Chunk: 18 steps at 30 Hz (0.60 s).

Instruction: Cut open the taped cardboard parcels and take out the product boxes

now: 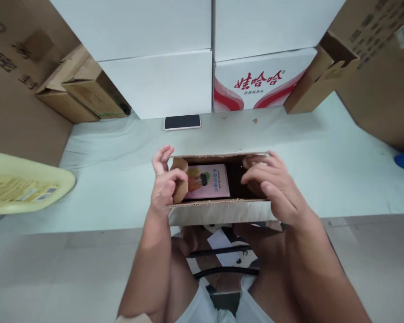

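Note:
A narrow cardboard box (218,203) stands with its top open at the front edge of the table. A pink printed carton (222,179) with a bottle picture lies inside, toward the left. At the left end my left hand (165,179) is curled around a small brown flap (179,194), its fingers bent. My right hand (272,184) grips the right end, with fingertips dipping inside the opening and the thumb over the rim. The right flap is mostly hidden behind those fingers.
A phone (182,122) lies behind the box. White cartons (155,85) stack at the back, one with red lettering (262,80). Brown boxes stand at both sides, including an open one (309,89). A yellow bottle (27,184) lies at left.

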Tool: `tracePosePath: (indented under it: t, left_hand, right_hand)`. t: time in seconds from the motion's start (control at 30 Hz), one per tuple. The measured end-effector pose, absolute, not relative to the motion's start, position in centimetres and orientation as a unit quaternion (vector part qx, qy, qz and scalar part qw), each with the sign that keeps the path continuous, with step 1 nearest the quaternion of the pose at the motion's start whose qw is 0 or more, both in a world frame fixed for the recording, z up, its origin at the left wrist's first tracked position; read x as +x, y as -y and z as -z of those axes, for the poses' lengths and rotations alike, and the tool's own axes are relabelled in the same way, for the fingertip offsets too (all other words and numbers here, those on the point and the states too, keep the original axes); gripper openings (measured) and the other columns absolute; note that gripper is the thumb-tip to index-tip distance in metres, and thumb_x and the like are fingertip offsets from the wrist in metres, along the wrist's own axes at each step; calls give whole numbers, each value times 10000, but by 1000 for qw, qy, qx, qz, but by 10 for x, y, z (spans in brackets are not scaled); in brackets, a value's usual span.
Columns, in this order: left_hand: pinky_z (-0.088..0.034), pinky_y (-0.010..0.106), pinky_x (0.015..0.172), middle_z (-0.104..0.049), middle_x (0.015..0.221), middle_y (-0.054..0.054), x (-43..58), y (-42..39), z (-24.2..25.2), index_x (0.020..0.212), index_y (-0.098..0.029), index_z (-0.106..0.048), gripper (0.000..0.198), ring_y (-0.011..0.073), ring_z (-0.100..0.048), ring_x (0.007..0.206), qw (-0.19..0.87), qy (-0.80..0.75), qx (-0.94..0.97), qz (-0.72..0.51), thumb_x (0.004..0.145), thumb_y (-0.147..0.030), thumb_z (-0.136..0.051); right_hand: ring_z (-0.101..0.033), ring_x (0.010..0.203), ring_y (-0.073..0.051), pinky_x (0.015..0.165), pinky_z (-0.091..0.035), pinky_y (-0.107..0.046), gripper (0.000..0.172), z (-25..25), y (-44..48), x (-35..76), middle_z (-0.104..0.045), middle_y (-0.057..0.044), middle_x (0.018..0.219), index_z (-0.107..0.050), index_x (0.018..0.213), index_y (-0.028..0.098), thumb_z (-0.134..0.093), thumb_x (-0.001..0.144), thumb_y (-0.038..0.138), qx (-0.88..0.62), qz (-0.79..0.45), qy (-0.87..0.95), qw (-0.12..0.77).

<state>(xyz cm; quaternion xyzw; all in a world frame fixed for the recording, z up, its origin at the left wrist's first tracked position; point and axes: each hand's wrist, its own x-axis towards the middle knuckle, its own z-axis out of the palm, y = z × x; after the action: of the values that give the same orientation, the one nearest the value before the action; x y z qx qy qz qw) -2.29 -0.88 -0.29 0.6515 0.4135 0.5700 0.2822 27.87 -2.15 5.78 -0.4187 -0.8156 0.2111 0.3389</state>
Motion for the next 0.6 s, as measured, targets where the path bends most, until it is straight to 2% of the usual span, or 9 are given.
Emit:
tracePosePath:
  t: [0.1,0.17,0.23,0.33,0.43,0.53,0.6]
  left_hand:
    - [-406,519,1170,-404,1484,66,-21,10,-3,684,-199,-544,637,357,-419,1409,296,-417,641,-572,854,-811,-499]
    - [-471,511,1088,-464,1410,99,-22,10,-8,696,-204,-513,635,355,-466,1355,306,-422,641,-564,816,-827,-548]
    - [-498,506,1041,-533,1319,119,-24,10,-12,707,-214,-493,616,356,-482,1336,312,-417,644,-560,803,-815,-583]
    - [-478,507,1072,-571,1286,120,-27,10,-15,728,-223,-479,553,353,-461,1380,312,-402,652,-562,811,-742,-649]
    - [-473,492,1086,-533,1394,123,-31,11,-14,767,-226,-495,449,344,-453,1416,326,-396,650,-561,842,-622,-693]
    - [-537,432,995,-495,1488,108,-33,12,-9,926,-252,-539,335,314,-523,1362,349,-392,623,-580,833,-498,-746]
    - [-565,370,919,-510,1493,91,-33,11,-4,1111,-289,-524,420,274,-593,1279,377,-380,592,-602,805,-417,-782]
  right_hand:
    - [-642,1135,-262,1161,-303,-505,280,-66,25,284,-675,-19,720,-623,721,245,-451,938,282,-444,-102,815,358]
    - [-654,1065,-271,1062,-401,-473,318,-83,23,282,-590,-22,578,-558,619,240,-506,930,289,-422,-77,849,307]
    - [-656,1003,-268,961,-461,-435,349,-104,17,273,-613,-35,587,-586,607,247,-529,940,335,-376,-81,895,228]
    - [-655,809,-214,766,-490,-357,260,-131,3,245,-710,-41,738,-700,697,257,-552,906,303,-328,-150,931,60]
    - [-551,538,-165,587,-427,-321,237,-136,-18,215,-635,-31,591,-691,618,239,-611,837,279,-435,-227,864,-113]
    - [-548,502,-189,591,-457,-352,360,-120,-40,195,-529,-45,475,-620,510,215,-695,800,415,-570,-242,762,-190]
    - [-611,578,-225,640,-504,-380,371,-102,-53,188,-541,-55,503,-634,540,214,-735,756,497,-585,-254,744,-196]
